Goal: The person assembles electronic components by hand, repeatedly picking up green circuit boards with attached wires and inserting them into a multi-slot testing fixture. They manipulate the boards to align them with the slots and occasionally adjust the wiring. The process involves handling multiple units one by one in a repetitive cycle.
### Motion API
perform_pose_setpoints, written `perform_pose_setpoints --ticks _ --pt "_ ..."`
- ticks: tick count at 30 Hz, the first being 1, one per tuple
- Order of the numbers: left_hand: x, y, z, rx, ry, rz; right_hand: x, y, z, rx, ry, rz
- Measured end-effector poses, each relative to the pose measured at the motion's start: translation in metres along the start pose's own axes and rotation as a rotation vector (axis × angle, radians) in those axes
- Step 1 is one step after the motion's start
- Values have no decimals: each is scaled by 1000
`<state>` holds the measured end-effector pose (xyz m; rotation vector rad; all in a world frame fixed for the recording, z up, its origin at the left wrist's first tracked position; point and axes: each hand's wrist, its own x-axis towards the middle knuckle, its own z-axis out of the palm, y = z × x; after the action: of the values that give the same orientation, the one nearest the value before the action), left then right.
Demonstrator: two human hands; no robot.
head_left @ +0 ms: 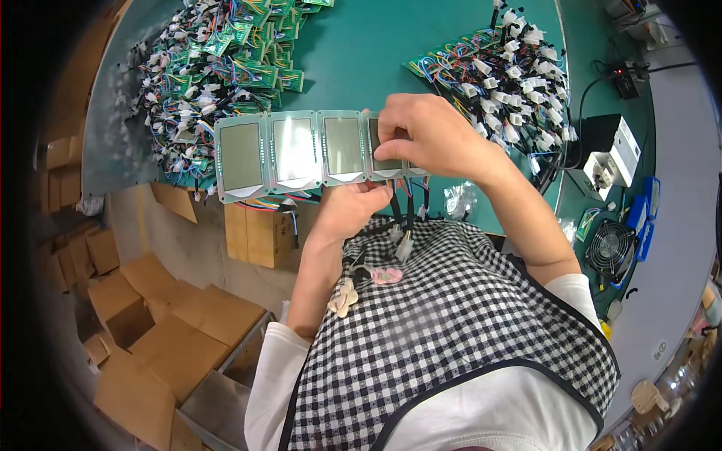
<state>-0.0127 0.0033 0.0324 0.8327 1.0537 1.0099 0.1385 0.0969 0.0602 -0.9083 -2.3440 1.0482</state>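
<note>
Display strip (344, 146), four screens, held up at the near edge of the green counter (361, 52), between left and right heaps of wired boards. Left hand (347, 213) grips its near edge, fingers partly hidden. Right hand (430, 137): fingers bent over right end; grip cannot be told.

Left hand (350, 212) holds joined display boards (295, 154); right hand (436, 139) partly covers 1.

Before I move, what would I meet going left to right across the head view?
Left wired-board pile → display row → right hand → white box. The left hand falls within the row's span, so it is left out.
</note>
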Motion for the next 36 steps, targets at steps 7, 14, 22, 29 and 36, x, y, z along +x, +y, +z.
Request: perform_pose_setpoints --ticks 7,14,22,29,36 --pt "1 -12 -16 73 -76 10 -12 -11 15 -93 131 -4" --pt "-2 -5 -1 -51 15 31 -12 -2 18 69 136 26" --pt "-14 -5 -7 -62 127 4 -29 -2 38 -336 514 37" --pt "-11 -18 -14 -64 134 49 -30 -10 47 -328 632 -16" --pt "-12 -7 -4 -77 136 37 -30 -5 42 -165 688 1"
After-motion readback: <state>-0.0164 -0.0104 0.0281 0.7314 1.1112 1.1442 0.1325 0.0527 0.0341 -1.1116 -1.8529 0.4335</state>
